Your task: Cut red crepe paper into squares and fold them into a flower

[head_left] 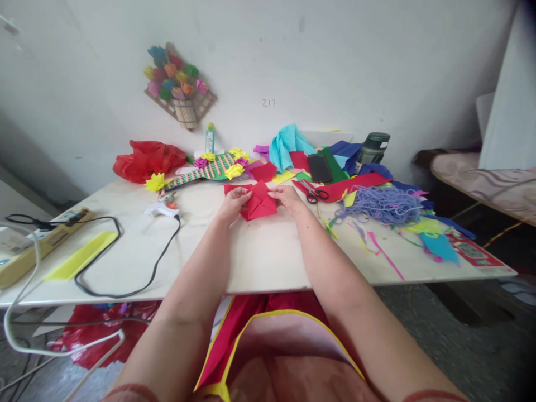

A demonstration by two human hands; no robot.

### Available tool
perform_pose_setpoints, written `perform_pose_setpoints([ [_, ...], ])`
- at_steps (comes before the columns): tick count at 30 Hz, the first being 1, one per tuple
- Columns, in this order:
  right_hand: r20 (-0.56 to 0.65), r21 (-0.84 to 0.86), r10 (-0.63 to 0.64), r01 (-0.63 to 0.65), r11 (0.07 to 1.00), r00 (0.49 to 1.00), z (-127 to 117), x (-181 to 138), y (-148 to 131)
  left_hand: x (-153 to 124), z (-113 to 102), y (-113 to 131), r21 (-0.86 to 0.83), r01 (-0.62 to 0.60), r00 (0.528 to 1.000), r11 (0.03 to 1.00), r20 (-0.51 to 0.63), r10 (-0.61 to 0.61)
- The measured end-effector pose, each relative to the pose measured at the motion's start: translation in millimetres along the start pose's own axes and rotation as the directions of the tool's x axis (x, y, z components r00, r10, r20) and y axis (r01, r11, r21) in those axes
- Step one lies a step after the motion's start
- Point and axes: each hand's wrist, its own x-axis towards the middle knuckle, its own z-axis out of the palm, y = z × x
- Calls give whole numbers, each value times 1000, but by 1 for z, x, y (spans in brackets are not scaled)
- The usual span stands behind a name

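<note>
A folded piece of red paper (258,202) lies on the white table (259,257) in front of me. My left hand (234,202) pinches its left edge with closed fingers. My right hand (285,196) grips the right edge, fingers curled onto the paper. Both hands hold the paper low over the table top, and parts of the folds are hidden under my fingers.
Red-handled scissors (315,194), purple yarn (379,204) and coloured paper scraps (431,237) lie right. A glue gun (161,209) with black cord (125,262), a yellow strip (81,255) and a red bag (146,159) sit left. Paper flowers (218,164), a glue bottle (210,138) and a flask (372,148) stand behind.
</note>
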Motion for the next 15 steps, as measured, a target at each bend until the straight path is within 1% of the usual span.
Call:
perform_pose_setpoints([
  [7,-12,7,15,-15,1000,1000,1,-1,-1,-2,1,3,-49,44,998,998,39,-42],
  [10,-15,10,17,-17,1000,1000,1,-3,-3,-1,-1,4,-68,72,997,995,22,-71],
  [15,14,48,11,-12,999,1000,1,-2,-2,1,-3,3,-60,95,995,994,9,-95],
])
